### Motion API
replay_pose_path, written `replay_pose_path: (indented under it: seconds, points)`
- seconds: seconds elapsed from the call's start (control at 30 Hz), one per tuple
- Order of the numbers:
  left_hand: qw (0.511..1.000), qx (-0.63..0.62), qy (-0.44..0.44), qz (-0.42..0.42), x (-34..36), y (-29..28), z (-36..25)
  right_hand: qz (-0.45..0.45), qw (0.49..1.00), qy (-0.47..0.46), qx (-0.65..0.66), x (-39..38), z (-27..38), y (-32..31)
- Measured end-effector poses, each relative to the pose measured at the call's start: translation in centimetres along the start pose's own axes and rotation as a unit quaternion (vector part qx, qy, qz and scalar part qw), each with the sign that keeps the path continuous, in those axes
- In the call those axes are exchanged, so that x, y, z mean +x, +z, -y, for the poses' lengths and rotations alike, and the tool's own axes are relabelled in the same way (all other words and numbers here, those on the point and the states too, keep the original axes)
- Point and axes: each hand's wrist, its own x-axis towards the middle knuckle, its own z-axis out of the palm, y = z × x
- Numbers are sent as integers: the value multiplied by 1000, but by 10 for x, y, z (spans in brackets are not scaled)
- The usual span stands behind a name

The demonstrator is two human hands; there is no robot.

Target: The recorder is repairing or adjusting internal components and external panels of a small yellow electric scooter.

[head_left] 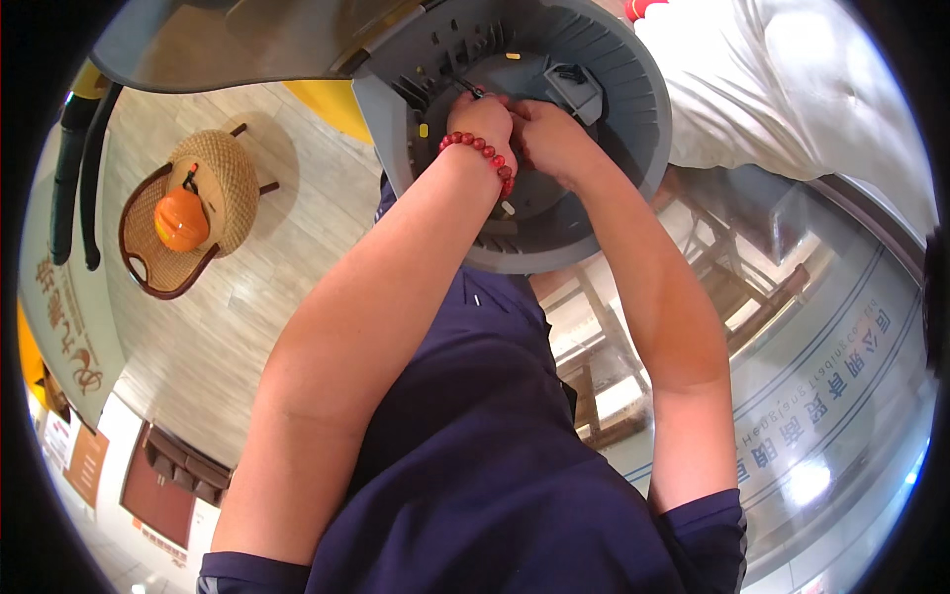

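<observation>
Both of my hands reach down into a round grey plastic tub (643, 109) with slots and ribs along its inner wall. My left hand (482, 117), above a red bead bracelet (475, 145), is closed, and a small dark piece (477, 92) shows by its fingertips. Right beside it, my right hand (552, 139) has its fingers bent inward and closed, near or touching the left hand. What either hand holds is hidden. A light grey box-shaped fitting (586, 103) sits in the tub beyond the right hand. Small yellow tabs (513, 56) show on the tub's inside.
A grey lid-like panel (228, 45) hangs over the upper left. A woven chair (228, 163) with an orange hard-shell item (181, 220) stands on the wood-look floor. White cloth (782, 99) lies at upper right, above a glass panel (792, 396) with printing.
</observation>
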Motion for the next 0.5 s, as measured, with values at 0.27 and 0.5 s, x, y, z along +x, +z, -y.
replay_pose_path:
  seconds: [0.27,0.5]
  points:
    - [999,10,-32,-16,-14,1,-9,46,987,63,142,-2,2,-5]
    - [999,34,-38,-14,-12,-4,-12,66,979,82,177,-5,12,2]
